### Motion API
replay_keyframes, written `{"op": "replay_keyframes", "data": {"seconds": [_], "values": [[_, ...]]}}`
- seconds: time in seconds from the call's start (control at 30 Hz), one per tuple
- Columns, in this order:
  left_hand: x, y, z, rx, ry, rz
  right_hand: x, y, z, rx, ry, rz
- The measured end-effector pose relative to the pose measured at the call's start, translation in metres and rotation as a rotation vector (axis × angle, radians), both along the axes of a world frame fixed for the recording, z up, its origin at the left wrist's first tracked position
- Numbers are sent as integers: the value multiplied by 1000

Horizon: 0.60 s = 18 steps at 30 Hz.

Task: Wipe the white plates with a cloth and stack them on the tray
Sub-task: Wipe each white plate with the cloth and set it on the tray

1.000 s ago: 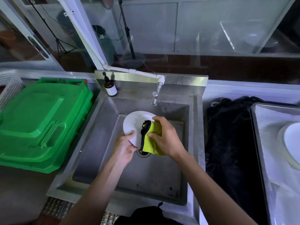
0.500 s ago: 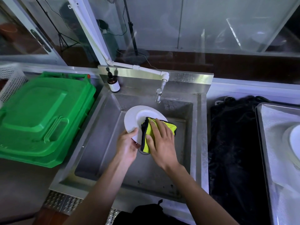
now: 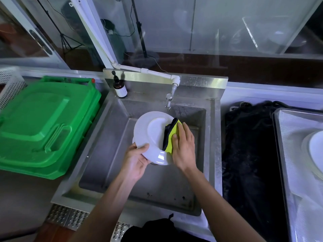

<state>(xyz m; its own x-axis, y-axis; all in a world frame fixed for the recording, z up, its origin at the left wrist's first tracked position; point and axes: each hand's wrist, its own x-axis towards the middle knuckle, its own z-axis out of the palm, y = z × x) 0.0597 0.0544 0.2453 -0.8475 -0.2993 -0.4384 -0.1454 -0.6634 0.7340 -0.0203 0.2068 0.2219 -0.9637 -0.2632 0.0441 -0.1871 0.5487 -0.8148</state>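
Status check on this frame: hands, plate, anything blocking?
Left hand grips white plate over sink. Right hand presses yellow cloth flat on it. Nothing blocking.

The tap overhangs the sink behind, green bin flanks left, black heap right.

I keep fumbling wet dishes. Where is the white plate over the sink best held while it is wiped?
By its near-left rim, from below and the left, as the left hand does: the plate is tilted, and the right hand presses the cloth on its right side.
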Motion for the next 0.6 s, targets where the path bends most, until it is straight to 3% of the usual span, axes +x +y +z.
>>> {"op": "replay_keyframes", "data": {"seconds": [0.23, 0.6], "values": [[10, -8, -5, -52, -21, -114, -31, 13, -5, 28, -83, 73], [12, -2, 8, -163, -69, -286, -31, 6, 14, 135, 119, 204]]}}
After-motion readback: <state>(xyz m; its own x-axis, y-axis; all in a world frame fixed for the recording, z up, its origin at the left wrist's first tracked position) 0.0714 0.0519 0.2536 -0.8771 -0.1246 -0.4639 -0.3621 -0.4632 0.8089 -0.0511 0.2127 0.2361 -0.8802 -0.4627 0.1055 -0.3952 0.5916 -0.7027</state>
